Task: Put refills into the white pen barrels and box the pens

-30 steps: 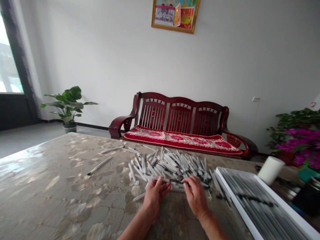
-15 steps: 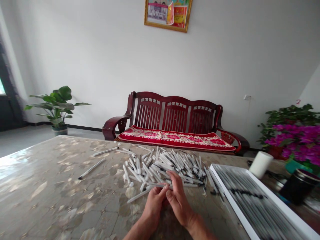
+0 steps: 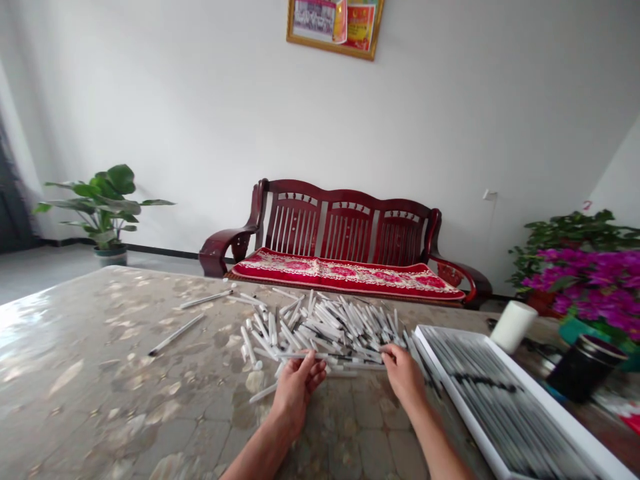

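1. White tube (image 3: 291, 355): L hand's (image 3: 294, 388) grip clamped on it, pile's 7 o'clock.
2. R hand (image 3: 406, 377): pile's 4 o'clock, fingertips tog.; can't tell if holding.
3. Pile (image 3: 345, 319): on desk (image 3: 125, 380).
4. Tray (image 3: 550, 399): pile's 4 o'clock.

The right hand (image 3: 404, 375), pressed against the left hand (image 3: 295, 385) half a second ago, is now well apart from it, its fingertips at the near right side of the pile of pens (image 3: 340, 317). The view has turned rightward; the black cup (image 3: 583, 368), cut off earlier, now shows whole.
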Available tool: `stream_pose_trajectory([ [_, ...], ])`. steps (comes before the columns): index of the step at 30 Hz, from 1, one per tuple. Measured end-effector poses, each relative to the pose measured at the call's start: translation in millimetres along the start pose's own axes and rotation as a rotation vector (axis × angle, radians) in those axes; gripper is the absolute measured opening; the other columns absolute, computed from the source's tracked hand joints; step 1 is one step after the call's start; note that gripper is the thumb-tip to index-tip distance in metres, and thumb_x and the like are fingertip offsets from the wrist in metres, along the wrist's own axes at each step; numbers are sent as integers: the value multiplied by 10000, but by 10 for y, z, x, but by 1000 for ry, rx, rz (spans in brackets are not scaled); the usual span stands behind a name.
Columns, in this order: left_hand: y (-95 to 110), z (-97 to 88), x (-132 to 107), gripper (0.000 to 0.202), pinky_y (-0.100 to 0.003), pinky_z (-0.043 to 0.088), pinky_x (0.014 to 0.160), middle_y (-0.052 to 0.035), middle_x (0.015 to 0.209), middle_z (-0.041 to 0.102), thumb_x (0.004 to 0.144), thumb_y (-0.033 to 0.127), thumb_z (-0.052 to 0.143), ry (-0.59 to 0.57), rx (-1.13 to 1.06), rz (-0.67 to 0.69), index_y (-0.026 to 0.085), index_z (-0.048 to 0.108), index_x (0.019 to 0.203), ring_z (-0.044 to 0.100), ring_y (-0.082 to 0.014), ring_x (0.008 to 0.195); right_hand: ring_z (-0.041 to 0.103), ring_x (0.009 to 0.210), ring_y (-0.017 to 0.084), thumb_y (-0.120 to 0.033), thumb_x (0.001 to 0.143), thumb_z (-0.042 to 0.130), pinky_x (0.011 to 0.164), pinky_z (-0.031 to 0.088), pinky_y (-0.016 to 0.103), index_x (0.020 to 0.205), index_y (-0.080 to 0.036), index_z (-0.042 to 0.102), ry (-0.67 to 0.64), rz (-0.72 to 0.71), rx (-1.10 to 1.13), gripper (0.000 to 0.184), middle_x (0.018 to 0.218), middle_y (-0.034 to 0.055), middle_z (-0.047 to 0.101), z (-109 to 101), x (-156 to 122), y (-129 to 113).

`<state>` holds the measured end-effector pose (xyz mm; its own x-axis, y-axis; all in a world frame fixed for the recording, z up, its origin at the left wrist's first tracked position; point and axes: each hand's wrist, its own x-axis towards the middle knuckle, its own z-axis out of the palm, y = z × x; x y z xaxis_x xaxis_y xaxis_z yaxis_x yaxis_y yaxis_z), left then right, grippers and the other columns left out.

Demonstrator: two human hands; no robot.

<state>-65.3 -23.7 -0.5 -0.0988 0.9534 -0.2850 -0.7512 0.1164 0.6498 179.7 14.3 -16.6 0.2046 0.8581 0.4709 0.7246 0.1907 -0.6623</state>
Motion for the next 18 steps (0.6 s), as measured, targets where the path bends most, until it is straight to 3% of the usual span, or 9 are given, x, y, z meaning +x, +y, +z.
stream_pose_trajectory([
  [3,-11,-3,12,98,-221,594,566,-23,665,677,809,116,709,1,-15,7,140,614,812,698,-136,586,690,753,233,-217,799,553,659,483,318,792,-250,731,-55,-106,-172,181,829,41,743,9,-53,26],
  [10,10,0,22,84,-223,598,575,-34,669,683,841,98,667,59,-26,0,143,604,809,700,-133,590,631,904,244,-172,816,605,765,470,324,902,-299,735,-140,-335,-307,201,892,37,710,140,-187,-293],
  [18,44,25,7,88,-211,594,581,-44,674,686,882,83,605,95,-53,3,136,590,814,690,-114,585,594,907,250,-64,771,572,811,453,349,852,-275,701,-99,-324,-350,261,903,48,685,128,-190,-408],
])
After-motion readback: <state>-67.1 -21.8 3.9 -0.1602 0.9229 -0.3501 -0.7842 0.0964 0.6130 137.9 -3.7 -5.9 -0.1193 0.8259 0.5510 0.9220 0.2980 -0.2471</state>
